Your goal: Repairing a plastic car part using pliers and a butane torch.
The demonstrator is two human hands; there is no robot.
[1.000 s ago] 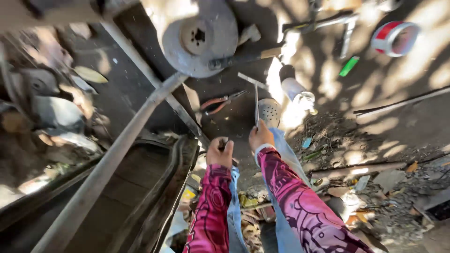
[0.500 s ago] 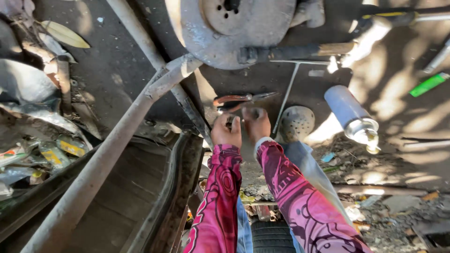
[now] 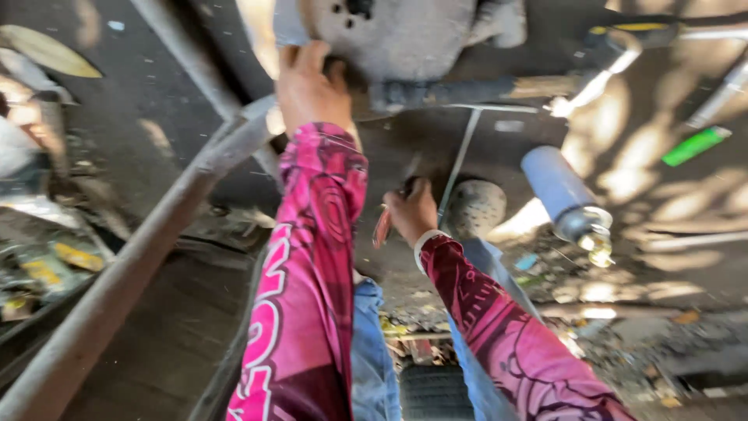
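While gripped in the curled fingers of the right hand (image 3: pixel 411 212), red-handled pliers (image 3: pixel 383 226) point down, left hand (image 3: pixel 310 84) stretched forward, fingers clasping the round grey metal hub (image 3: pixel 397 35), grey cylindrical can (image 3: pixel 562 195) just beyond the right fingers.

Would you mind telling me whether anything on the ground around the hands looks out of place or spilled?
A grey spray can lies tipped on its side to the right of the right hand, and scraps and debris are strewn over the dirt below it. No wet spill shows. The picture is blurred, so damage cannot be judged.

Pliers (image 3: pixel 382 226) lie left of the canister (image 3: pixel 562 199), below the drum (image 3: pixel 405 35).
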